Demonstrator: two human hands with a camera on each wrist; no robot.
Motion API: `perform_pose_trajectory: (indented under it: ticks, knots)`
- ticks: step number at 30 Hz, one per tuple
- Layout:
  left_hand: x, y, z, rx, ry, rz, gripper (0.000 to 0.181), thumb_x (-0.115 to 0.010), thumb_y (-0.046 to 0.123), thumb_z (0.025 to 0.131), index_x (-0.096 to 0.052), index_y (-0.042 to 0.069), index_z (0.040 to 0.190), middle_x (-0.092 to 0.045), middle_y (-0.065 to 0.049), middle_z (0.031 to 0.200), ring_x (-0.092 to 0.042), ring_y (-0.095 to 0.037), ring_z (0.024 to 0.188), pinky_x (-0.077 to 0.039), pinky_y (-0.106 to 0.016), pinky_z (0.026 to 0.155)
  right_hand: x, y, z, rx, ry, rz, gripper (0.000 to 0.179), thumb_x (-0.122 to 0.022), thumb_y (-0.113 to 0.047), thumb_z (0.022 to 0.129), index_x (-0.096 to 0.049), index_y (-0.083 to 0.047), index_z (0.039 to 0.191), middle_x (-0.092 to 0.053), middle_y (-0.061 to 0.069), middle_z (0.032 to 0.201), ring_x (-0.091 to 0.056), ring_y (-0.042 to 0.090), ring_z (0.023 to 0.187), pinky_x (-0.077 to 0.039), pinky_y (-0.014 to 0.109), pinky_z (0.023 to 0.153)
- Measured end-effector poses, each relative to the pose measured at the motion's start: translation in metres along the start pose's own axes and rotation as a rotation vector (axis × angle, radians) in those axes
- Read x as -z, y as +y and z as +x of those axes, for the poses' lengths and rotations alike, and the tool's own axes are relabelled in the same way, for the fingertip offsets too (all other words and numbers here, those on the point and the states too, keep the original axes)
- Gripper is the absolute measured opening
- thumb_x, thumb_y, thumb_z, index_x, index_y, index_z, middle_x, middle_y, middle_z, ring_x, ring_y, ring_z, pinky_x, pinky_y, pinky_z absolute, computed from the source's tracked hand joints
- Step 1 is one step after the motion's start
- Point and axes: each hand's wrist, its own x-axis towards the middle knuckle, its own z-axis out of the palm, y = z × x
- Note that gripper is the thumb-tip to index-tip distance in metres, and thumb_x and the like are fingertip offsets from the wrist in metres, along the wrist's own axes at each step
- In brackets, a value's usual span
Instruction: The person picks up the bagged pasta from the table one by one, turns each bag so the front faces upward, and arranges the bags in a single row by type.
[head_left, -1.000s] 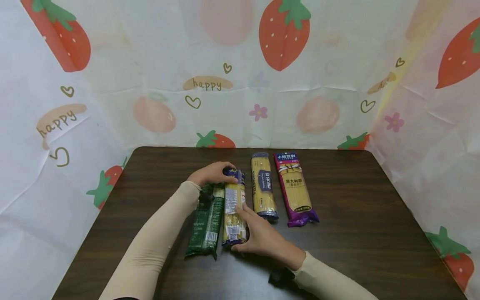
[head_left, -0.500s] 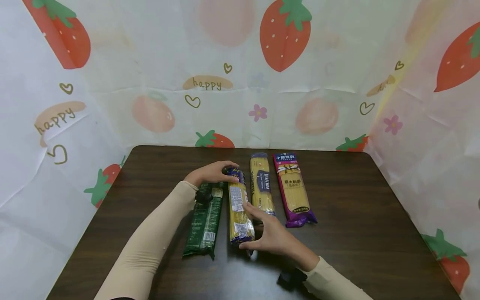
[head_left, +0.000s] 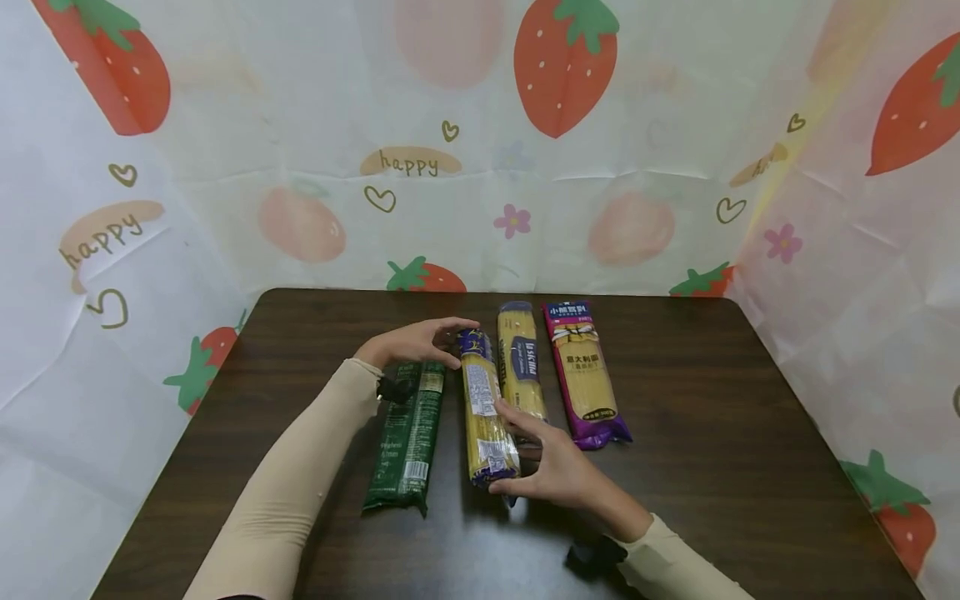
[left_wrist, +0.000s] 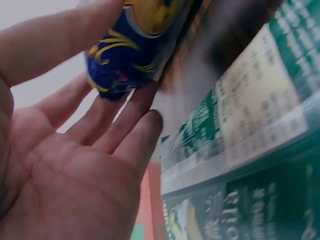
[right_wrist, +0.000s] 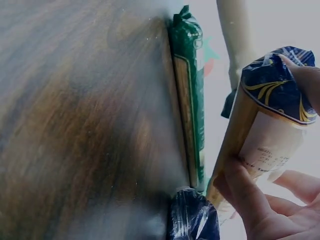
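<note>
A yellow spaghetti packet with navy ends (head_left: 483, 408) is held between both hands, its near end tilted up off the table. My left hand (head_left: 408, 343) has thumb and fingers around the far end; in the left wrist view that navy end sits between thumb and fingertips. Gripping the near end is my right hand (head_left: 558, 471), thumb at the bottom end and fingers along the side, as the right wrist view shows. Left of it lies a green spaghetti packet (head_left: 405, 450). Close on the right is another yellow spaghetti packet (head_left: 519, 367), its lower end partly hidden by the right hand.
A purple-and-pink pasta packet (head_left: 585, 375) lies furthest right on the dark wooden table (head_left: 712, 433). Strawberry-printed cloth (head_left: 465, 225) hangs behind the table and along both sides.
Both hands have shifted the held packet to the right, away from the green packet and towards the other yellow one. Its near end has been raised. The other packets have stayed put.
</note>
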Motion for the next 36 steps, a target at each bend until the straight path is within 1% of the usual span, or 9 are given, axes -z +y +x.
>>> perform_pose_trajectory:
  ticks: [6, 10, 14, 20, 23, 25, 28, 32, 36]
  knots:
    - [-0.008, 0.0, 0.003, -0.015, 0.081, -0.023, 0.08, -0.075, 0.006, 0.102, -0.031, 0.0, 0.167, -0.032, -0.022, 0.171, -0.036, -0.045, 0.155, -0.036, -0.06, 0.125, 0.002, -0.003, 0.0, -0.013, -0.009, 0.063, 0.107, -0.096, -0.014, 0.083, -0.034, -0.014, 0.17, -0.032, 0.019, 0.172, -0.047, 0.044, 0.148, -0.058, 0.038, 0.104]
    - [-0.011, -0.001, 0.004, -0.004, 0.141, -0.044, 0.076, -0.076, 0.006, 0.102, -0.036, 0.0, 0.165, -0.044, -0.025, 0.163, -0.044, -0.044, 0.15, -0.039, -0.056, 0.124, 0.003, -0.005, 0.001, -0.006, -0.008, 0.115, 0.105, -0.094, -0.012, 0.085, -0.033, -0.016, 0.171, -0.031, 0.02, 0.172, -0.047, 0.045, 0.148, -0.058, 0.037, 0.104]
    - [-0.012, -0.003, 0.005, -0.007, 0.171, -0.067, 0.07, -0.075, 0.008, 0.102, -0.041, 0.002, 0.163, -0.052, -0.025, 0.155, -0.049, -0.042, 0.147, -0.042, -0.053, 0.122, 0.004, -0.007, 0.001, 0.009, 0.004, 0.175, 0.103, -0.093, -0.009, 0.086, -0.034, -0.015, 0.17, -0.03, 0.02, 0.173, -0.047, 0.045, 0.148, -0.058, 0.036, 0.102]
    - [-0.01, -0.007, 0.003, -0.021, 0.19, -0.114, 0.066, -0.073, 0.008, 0.104, -0.041, 0.005, 0.162, -0.052, -0.023, 0.151, -0.05, -0.042, 0.143, -0.048, -0.056, 0.114, 0.004, -0.008, 0.001, 0.07, 0.035, 0.225, 0.098, -0.09, -0.004, 0.088, -0.035, -0.011, 0.169, -0.029, 0.016, 0.175, -0.043, 0.044, 0.151, -0.056, 0.037, 0.106]
    - [-0.01, -0.01, 0.003, -0.057, 0.169, -0.19, 0.062, -0.068, 0.004, 0.106, -0.038, 0.004, 0.161, -0.05, -0.026, 0.151, -0.048, -0.044, 0.144, -0.047, -0.061, 0.112, 0.003, -0.008, 0.001, 0.097, 0.045, 0.237, 0.096, -0.089, -0.005, 0.089, -0.037, -0.013, 0.169, -0.03, 0.014, 0.174, -0.042, 0.044, 0.151, -0.054, 0.035, 0.107]
    - [-0.009, -0.011, 0.003, -0.073, 0.145, -0.27, 0.06, -0.063, 0.001, 0.108, -0.034, 0.003, 0.16, -0.047, -0.028, 0.152, -0.047, -0.046, 0.144, -0.046, -0.065, 0.113, 0.003, -0.008, 0.001, 0.121, 0.042, 0.253, 0.095, -0.089, -0.006, 0.09, -0.037, -0.012, 0.169, -0.031, 0.015, 0.174, -0.043, 0.043, 0.151, -0.055, 0.034, 0.107]
    - [-0.009, -0.013, 0.001, -0.067, 0.116, -0.396, 0.058, -0.058, 0.0, 0.11, -0.028, 0.005, 0.158, -0.044, -0.031, 0.154, -0.05, -0.046, 0.14, -0.045, -0.067, 0.113, 0.002, -0.007, 0.002, 0.173, 0.019, 0.307, 0.093, -0.086, -0.003, 0.092, -0.034, -0.006, 0.169, -0.028, 0.021, 0.174, -0.047, 0.041, 0.148, -0.057, 0.036, 0.105]
    - [-0.01, -0.012, -0.001, -0.033, 0.134, -0.491, 0.059, -0.059, 0.006, 0.11, -0.025, 0.009, 0.159, -0.042, -0.03, 0.156, -0.056, -0.042, 0.134, -0.049, -0.066, 0.11, 0.002, -0.005, 0.004, 0.225, -0.004, 0.355, 0.09, -0.08, 0.004, 0.094, -0.03, -0.001, 0.169, -0.025, 0.026, 0.173, -0.053, 0.027, 0.146, -0.059, 0.037, 0.103]
    - [-0.013, -0.009, -0.003, -0.015, 0.178, -0.54, 0.067, -0.063, 0.011, 0.11, -0.022, 0.01, 0.163, -0.037, -0.029, 0.161, -0.056, -0.043, 0.134, -0.049, -0.068, 0.108, 0.004, -0.007, 0.005, 0.237, 0.009, 0.333, 0.089, -0.08, 0.004, 0.093, -0.033, -0.003, 0.168, -0.03, 0.027, 0.171, -0.056, 0.018, 0.143, -0.06, 0.037, 0.101]
